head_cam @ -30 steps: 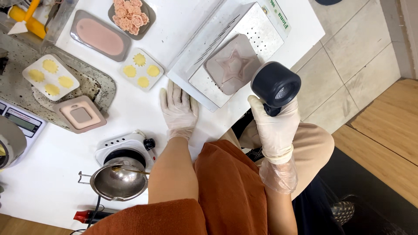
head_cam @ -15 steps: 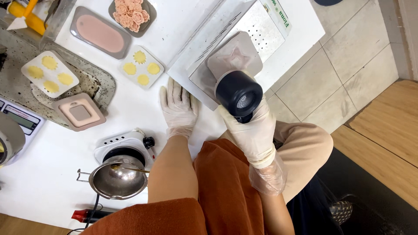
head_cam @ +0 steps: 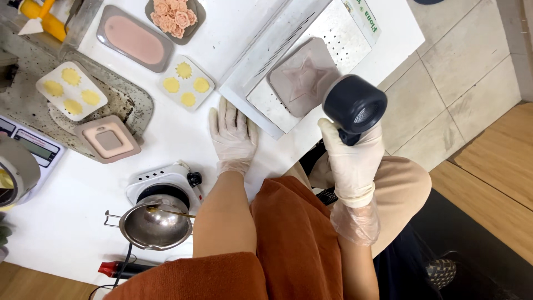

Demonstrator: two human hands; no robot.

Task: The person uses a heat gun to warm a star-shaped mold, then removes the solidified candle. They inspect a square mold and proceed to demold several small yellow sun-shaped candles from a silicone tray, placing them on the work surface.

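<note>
My right hand [head_cam: 352, 157], in a thin clear glove, grips the handle of a dark blue heat gun [head_cam: 354, 105] whose round nozzle faces up toward the camera. The gun hangs just right of a pinkish-grey star-shaped mould [head_cam: 302, 76] lying on a white perforated tray [head_cam: 338, 33]. My left hand [head_cam: 233, 136], also gloved, rests flat on the white table [head_cam: 89, 205] with fingers spread, just left of the tray's near corner, and holds nothing.
Two white moulds with yellow flower shapes [head_cam: 185, 84] [head_cam: 66, 90], an oval pink mould [head_cam: 133, 39], a dish of pink roses [head_cam: 175, 15], a square pink mould [head_cam: 108, 139], a scale [head_cam: 30, 147], and a metal pot on a small hotplate [head_cam: 155, 219] stand to the left. Tiled floor lies to the right.
My right hand has swung the heat gun: from the right of the tray, over the star mould, and now back to its right edge. My left hand stayed flat.
</note>
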